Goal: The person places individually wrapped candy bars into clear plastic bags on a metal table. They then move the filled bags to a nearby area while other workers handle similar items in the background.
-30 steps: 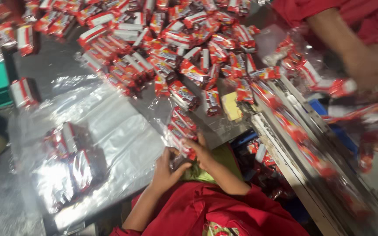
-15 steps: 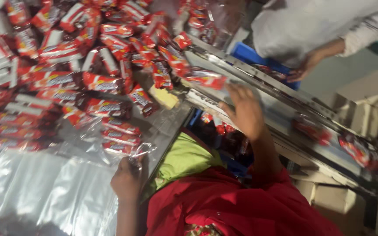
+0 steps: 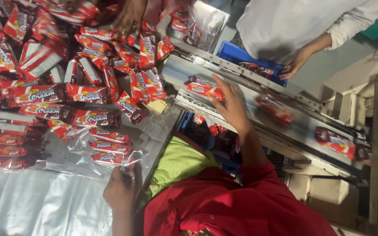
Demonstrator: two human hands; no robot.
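Observation:
My left hand (image 3: 119, 189) grips the edge of a clear plastic bag (image 3: 82, 150) that lies on the metal table and holds three red biscuit packets (image 3: 109, 146). My right hand (image 3: 230, 107) reaches out over the conveyor belt (image 3: 302, 126), fingers spread, with its fingertips on a red packet (image 3: 203, 86). More red packets (image 3: 335, 142) ride the belt to the right. A large heap of red packets (image 3: 49, 94) covers the table to the left.
Another person's hand (image 3: 130, 15) works in the heap at the top. A person in white stands across the belt, hand (image 3: 294, 67) near a blue crate (image 3: 241, 54). Flat clear bags (image 3: 36, 205) lie at the lower left. A green cloth (image 3: 176, 161) lies on my lap.
My right hand has stretched further onto the belt and now touches a packet. My left hand keeps its hold on the bag. The view has swung a little to the right.

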